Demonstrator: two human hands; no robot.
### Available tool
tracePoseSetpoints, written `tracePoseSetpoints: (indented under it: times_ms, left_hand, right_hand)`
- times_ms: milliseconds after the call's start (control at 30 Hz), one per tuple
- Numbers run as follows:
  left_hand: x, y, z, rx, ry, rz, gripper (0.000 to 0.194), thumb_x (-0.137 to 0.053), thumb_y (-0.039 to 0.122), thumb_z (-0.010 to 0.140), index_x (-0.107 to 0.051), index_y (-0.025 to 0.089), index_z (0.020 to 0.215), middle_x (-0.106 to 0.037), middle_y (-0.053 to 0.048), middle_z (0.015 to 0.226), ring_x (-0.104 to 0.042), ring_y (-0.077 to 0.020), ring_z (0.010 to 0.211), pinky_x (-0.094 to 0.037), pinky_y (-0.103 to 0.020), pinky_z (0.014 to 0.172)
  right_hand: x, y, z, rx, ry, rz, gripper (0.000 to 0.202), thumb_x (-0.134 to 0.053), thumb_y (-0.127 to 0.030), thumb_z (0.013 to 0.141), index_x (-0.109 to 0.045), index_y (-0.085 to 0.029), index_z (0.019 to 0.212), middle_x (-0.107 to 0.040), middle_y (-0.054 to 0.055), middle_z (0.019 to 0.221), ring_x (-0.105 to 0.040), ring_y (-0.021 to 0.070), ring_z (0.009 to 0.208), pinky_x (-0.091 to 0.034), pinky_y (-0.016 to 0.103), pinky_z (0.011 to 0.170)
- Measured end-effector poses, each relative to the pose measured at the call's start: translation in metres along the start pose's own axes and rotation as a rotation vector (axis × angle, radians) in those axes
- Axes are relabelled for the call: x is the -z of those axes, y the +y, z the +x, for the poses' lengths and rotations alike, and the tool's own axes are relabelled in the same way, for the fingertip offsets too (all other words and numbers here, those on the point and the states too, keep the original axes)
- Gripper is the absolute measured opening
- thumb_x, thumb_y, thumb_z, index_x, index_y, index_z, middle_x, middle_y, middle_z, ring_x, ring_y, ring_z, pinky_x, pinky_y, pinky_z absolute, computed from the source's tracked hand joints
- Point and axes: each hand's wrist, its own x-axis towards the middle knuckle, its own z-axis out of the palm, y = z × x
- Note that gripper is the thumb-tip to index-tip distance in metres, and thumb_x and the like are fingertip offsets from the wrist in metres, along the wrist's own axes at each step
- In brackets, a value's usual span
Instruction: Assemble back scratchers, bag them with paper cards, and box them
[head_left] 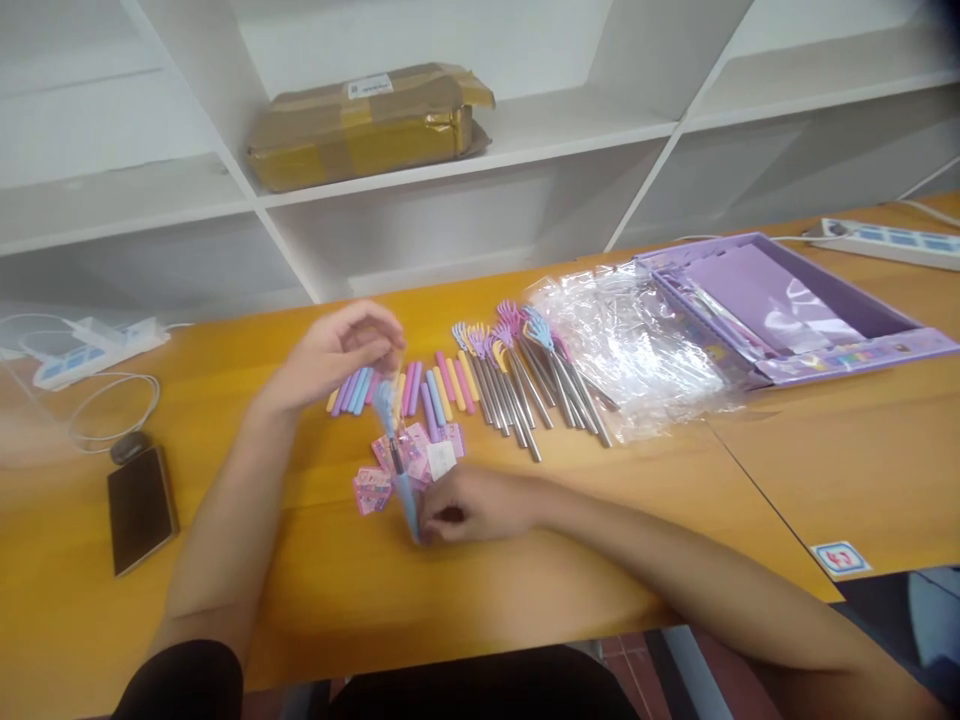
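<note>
A small blue back scratcher [406, 500] with a hand-shaped head and a short metal stem slants between my hands, smeared by motion. At its head end, the fingers of my left hand [341, 350] are pinched together; a translucent film seems to surround the head there. My right hand [480, 503] is closed at the lower end of the blue handle, its fingertips partly hidden. Beneath the scratcher lie pink printed cards [373, 490] and a white slip [441, 459]. Just behind are rows of coloured handle sleeves [414, 388] in purple, blue, yellow and pink.
Several metal scratcher rods [517, 385] with coloured hand heads lie right of the sleeves. Beyond them are crumpled clear plastic bags [637, 350] and an open purple box [862, 365]. A phone [141, 510] and power strip [101, 352] sit left. A taped carton [360, 135] occupies the shelf.
</note>
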Motion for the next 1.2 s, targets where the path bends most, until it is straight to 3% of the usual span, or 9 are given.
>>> tracePoseSetpoints:
  times_ms: [100, 233, 333, 433, 500, 667, 967, 1100, 1200]
  left_hand:
    - [0.001, 0.002, -0.002, 0.048, -0.155, 0.161, 0.015, -0.078, 0.030, 0.097, -0.077, 0.020, 0.108, -0.080, -0.010, 0.099, -0.078, -0.0185, 0.085, -0.066, -0.029, 0.074]
    - [-0.004, 0.005, -0.003, 0.022, -0.166, 0.240, 0.013, -0.071, 0.025, 0.099, -0.074, 0.020, 0.110, -0.078, -0.010, 0.101, -0.076, -0.0181, 0.084, -0.065, -0.029, 0.070]
    - [-0.009, 0.009, -0.004, 0.059, -0.149, 0.267, 0.013, -0.066, 0.024, 0.101, -0.069, 0.021, 0.113, -0.076, -0.008, 0.102, -0.074, -0.0172, 0.084, -0.063, -0.029, 0.070]
    - [-0.013, 0.017, -0.005, 0.074, -0.148, 0.388, 0.013, -0.059, 0.019, 0.101, -0.066, 0.022, 0.112, -0.072, -0.005, 0.103, -0.070, -0.0151, 0.084, -0.059, -0.027, 0.071]
    - [-0.016, 0.021, -0.005, 0.033, -0.166, 0.497, 0.017, -0.053, 0.016, 0.101, -0.067, 0.021, 0.107, -0.068, -0.004, 0.102, -0.066, -0.0146, 0.084, -0.055, -0.026, 0.070]
    - [-0.024, 0.024, -0.006, -0.021, -0.135, 0.603, 0.022, -0.050, 0.019, 0.104, -0.071, 0.020, 0.106, -0.062, -0.004, 0.102, -0.061, -0.0155, 0.090, -0.051, -0.028, 0.077]
    - [-0.022, 0.021, -0.007, -0.016, -0.252, 0.475, 0.018, -0.063, 0.020, 0.098, -0.072, 0.021, 0.113, -0.067, -0.004, 0.105, -0.062, -0.0149, 0.089, -0.052, -0.028, 0.079]
    - [-0.021, 0.028, -0.006, -0.021, -0.287, 0.488, 0.020, -0.055, 0.022, 0.103, -0.075, 0.021, 0.105, -0.072, -0.005, 0.104, -0.066, -0.0163, 0.092, -0.053, -0.028, 0.080]
    - [-0.023, 0.032, -0.006, -0.010, -0.255, 0.575, 0.026, -0.052, 0.021, 0.103, -0.078, 0.022, 0.104, -0.075, -0.004, 0.104, -0.068, -0.0161, 0.090, -0.052, -0.029, 0.079]
  right_hand:
    - [-0.018, 0.008, -0.001, 0.058, 0.024, -0.091, 0.016, -0.063, -0.014, 0.096, -0.078, -0.015, 0.092, -0.074, 0.001, 0.084, -0.060, 0.0106, 0.070, -0.041, 0.023, 0.068]
    - [-0.019, 0.018, -0.003, 0.208, 0.054, -0.363, 0.026, -0.061, -0.029, 0.104, -0.075, -0.017, 0.086, -0.076, 0.003, 0.086, -0.061, 0.0123, 0.071, -0.037, 0.026, 0.064]
    - [-0.009, 0.027, -0.008, 0.285, 0.176, -0.685, 0.042, -0.050, -0.037, 0.110, -0.066, -0.018, 0.076, -0.070, 0.003, 0.076, -0.054, 0.0131, 0.062, -0.030, 0.031, 0.060]
    - [0.008, 0.037, -0.012, 0.213, 0.384, -0.924, 0.038, -0.046, -0.038, 0.110, -0.065, -0.019, 0.083, -0.068, 0.004, 0.078, -0.053, 0.0150, 0.063, -0.029, 0.032, 0.061]
    - [0.020, 0.042, -0.014, 0.110, 0.473, -0.973, 0.039, -0.051, -0.051, 0.108, -0.066, -0.017, 0.095, -0.070, 0.006, 0.088, -0.056, 0.0169, 0.068, -0.032, 0.032, 0.064]
    - [0.030, 0.049, -0.015, -0.069, 0.407, -0.939, 0.067, -0.064, -0.081, 0.093, -0.065, -0.015, 0.106, -0.071, 0.010, 0.101, -0.061, 0.0202, 0.075, -0.038, 0.033, 0.070]
    - [0.030, 0.055, -0.017, -0.037, 0.425, -0.754, 0.056, -0.076, -0.072, 0.091, -0.065, -0.018, 0.105, -0.073, 0.007, 0.098, -0.068, 0.0203, 0.081, -0.041, 0.030, 0.072]
    - [0.034, 0.053, -0.020, 0.167, 0.509, -0.740, 0.035, -0.070, -0.048, 0.104, -0.057, -0.021, 0.086, -0.065, -0.002, 0.075, -0.058, 0.0125, 0.065, -0.036, 0.027, 0.063]
    - [0.035, 0.047, -0.022, 0.378, 0.630, -0.892, 0.036, -0.069, -0.032, 0.105, -0.051, -0.022, 0.076, -0.057, -0.004, 0.065, -0.048, 0.0111, 0.058, -0.033, 0.029, 0.058]
